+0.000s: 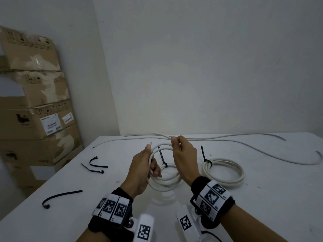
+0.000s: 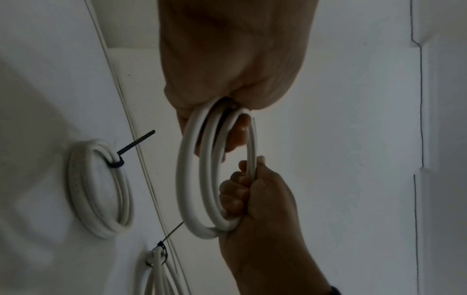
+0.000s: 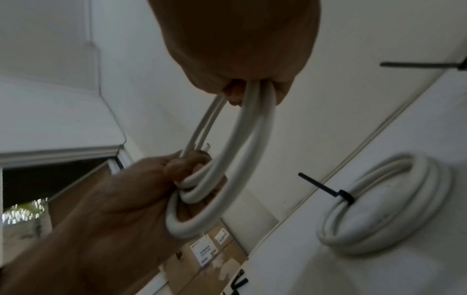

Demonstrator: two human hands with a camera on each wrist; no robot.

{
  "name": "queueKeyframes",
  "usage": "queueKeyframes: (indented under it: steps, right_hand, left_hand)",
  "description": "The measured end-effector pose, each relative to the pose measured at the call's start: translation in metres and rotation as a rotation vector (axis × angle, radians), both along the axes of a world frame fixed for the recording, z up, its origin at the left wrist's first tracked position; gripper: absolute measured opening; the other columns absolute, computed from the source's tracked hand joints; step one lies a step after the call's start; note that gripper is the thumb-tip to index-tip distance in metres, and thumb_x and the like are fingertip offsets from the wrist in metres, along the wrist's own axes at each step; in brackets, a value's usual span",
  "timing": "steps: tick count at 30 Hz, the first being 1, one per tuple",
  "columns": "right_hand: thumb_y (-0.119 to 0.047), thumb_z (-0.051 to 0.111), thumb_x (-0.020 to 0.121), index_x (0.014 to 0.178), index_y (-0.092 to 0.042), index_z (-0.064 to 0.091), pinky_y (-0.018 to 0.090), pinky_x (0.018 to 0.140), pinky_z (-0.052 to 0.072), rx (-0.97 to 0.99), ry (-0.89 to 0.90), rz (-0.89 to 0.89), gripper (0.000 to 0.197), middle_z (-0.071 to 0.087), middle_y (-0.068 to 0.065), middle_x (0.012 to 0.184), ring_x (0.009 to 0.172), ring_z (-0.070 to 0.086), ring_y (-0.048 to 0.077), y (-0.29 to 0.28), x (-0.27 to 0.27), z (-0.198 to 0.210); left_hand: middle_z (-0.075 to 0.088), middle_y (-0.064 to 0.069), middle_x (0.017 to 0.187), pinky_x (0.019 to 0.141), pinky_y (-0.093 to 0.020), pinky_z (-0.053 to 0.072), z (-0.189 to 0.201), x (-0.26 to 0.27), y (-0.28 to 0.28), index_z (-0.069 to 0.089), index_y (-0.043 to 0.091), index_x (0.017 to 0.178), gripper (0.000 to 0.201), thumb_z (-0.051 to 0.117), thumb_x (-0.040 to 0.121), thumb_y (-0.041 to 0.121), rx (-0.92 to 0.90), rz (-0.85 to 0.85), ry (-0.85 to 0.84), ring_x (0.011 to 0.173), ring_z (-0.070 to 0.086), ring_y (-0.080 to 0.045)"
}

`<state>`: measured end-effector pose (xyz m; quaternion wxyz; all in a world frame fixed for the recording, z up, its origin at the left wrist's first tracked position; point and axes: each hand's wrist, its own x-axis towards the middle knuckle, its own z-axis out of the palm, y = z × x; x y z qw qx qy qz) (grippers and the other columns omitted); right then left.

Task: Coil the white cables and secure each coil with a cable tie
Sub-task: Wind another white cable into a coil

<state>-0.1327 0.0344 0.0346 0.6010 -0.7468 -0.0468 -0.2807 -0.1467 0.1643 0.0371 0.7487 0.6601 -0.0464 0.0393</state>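
A loose coil of white cable hangs in the air between both hands. My left hand grips its left side with fingers curled round the loops; a free cable end sticks up by the thumb. My right hand pinches the top of the coil. The left wrist view shows the coil running from my left palm to the right hand. In the right wrist view the coil runs from the right hand to the left hand. Two coils lie tied with black ties: one on the right, one behind the held coil.
Long loose white cables lie along the back of the white table. Loose black cable ties lie at the left and front left. Stacked cardboard boxes stand beside the table's left edge. A wall rises behind.
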Motion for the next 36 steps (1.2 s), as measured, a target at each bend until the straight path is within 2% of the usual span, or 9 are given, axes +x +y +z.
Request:
queueKeyframes:
  steps: [3,5,10,14,19,26,30,33,36]
  right_hand:
    - [-0.032,0.045,0.099,0.072,-0.011,0.046,0.041,0.049,0.045,-0.029,-0.004,-0.004,0.035,0.042,-0.007,0.049,0.050,0.037,0.008,0.001,-0.004,-0.004]
    - [-0.032,0.043,0.100,0.074,-0.010,0.045,0.045,0.042,0.047,-0.017,0.028,0.019,0.034,0.038,-0.006,0.052,0.048,0.036,0.010,0.000,-0.007,-0.005]
    - [-0.031,0.041,0.101,0.085,-0.015,0.053,0.028,0.035,0.046,0.061,0.094,0.230,0.026,0.046,-0.001,0.061,0.044,0.038,0.006,-0.004,-0.010,-0.001]
    - [-0.022,0.044,0.101,0.098,-0.025,0.063,0.025,0.035,0.042,0.072,0.083,0.353,0.020,0.039,-0.010,0.048,0.038,0.037,0.010,-0.007,-0.008,-0.001]
    - [-0.012,0.049,0.095,0.088,-0.019,0.069,0.025,0.034,0.041,0.135,0.072,0.329,0.023,0.040,-0.003,0.051,0.036,0.035,0.013,-0.005,-0.005,-0.001]
    - [-0.005,0.047,0.092,0.081,-0.011,0.068,0.024,0.034,0.042,0.160,0.075,0.304,0.024,0.040,0.000,0.053,0.039,0.033,0.010,0.002,-0.009,-0.006]
    - [-0.006,0.046,0.089,0.075,-0.010,0.067,0.021,0.031,0.037,0.055,0.070,0.324,0.025,0.045,0.005,0.054,0.037,0.031,0.009,0.001,-0.010,-0.002]
    - [-0.009,0.047,0.089,0.079,-0.006,0.066,0.021,0.031,0.036,-0.001,0.092,0.320,0.022,0.040,-0.012,0.044,0.035,0.030,0.007,-0.001,-0.007,0.000]
    - [-0.021,0.049,0.095,0.091,-0.010,0.064,0.022,0.031,0.038,-0.033,0.122,0.347,0.019,0.044,-0.010,0.051,0.037,0.034,0.006,-0.001,-0.005,0.000]
  left_hand:
    - [0.031,-0.003,0.049,0.047,-0.027,0.039,-0.002,0.001,-0.003,0.049,0.007,0.077,0.046,0.032,0.104,0.040,0.024,0.015,0.010,0.042,0.033,-0.018]
    - [0.031,-0.003,0.051,0.046,-0.025,0.036,-0.002,0.001,-0.002,0.048,0.006,0.078,0.045,0.034,0.103,0.041,0.065,0.007,-0.005,0.042,0.032,-0.017]
    - [0.035,0.000,0.049,0.045,-0.027,0.039,0.004,0.001,0.003,0.051,0.006,0.078,0.041,0.041,0.101,0.039,0.237,-0.032,-0.082,0.040,0.035,-0.015]
    - [0.034,0.000,0.048,0.045,-0.028,0.040,0.007,0.002,0.010,0.057,0.001,0.081,0.043,0.042,0.101,0.036,0.278,-0.057,-0.068,0.038,0.034,-0.017]
    - [0.031,-0.004,0.051,0.044,-0.025,0.035,0.007,0.003,0.012,0.062,-0.004,0.087,0.044,0.041,0.102,0.031,0.224,-0.052,-0.034,0.038,0.029,-0.017]
    - [0.029,-0.002,0.051,0.042,-0.021,0.023,0.011,0.003,0.012,0.059,0.003,0.085,0.038,0.042,0.102,0.033,0.100,-0.030,0.065,0.039,0.021,-0.014]
    - [0.038,-0.004,0.054,0.043,-0.022,0.026,0.015,0.003,0.015,0.064,0.002,0.085,0.041,0.042,0.100,0.032,0.274,-0.115,0.079,0.038,0.026,-0.015]
    - [0.042,-0.002,0.051,0.041,-0.023,0.032,0.016,0.005,0.018,0.061,0.002,0.084,0.043,0.039,0.102,0.034,0.404,-0.169,0.045,0.036,0.031,-0.014]
    - [0.036,0.000,0.047,0.039,-0.024,0.031,0.019,0.005,0.018,0.054,0.002,0.080,0.045,0.040,0.102,0.039,0.458,-0.188,-0.008,0.036,0.030,-0.015]
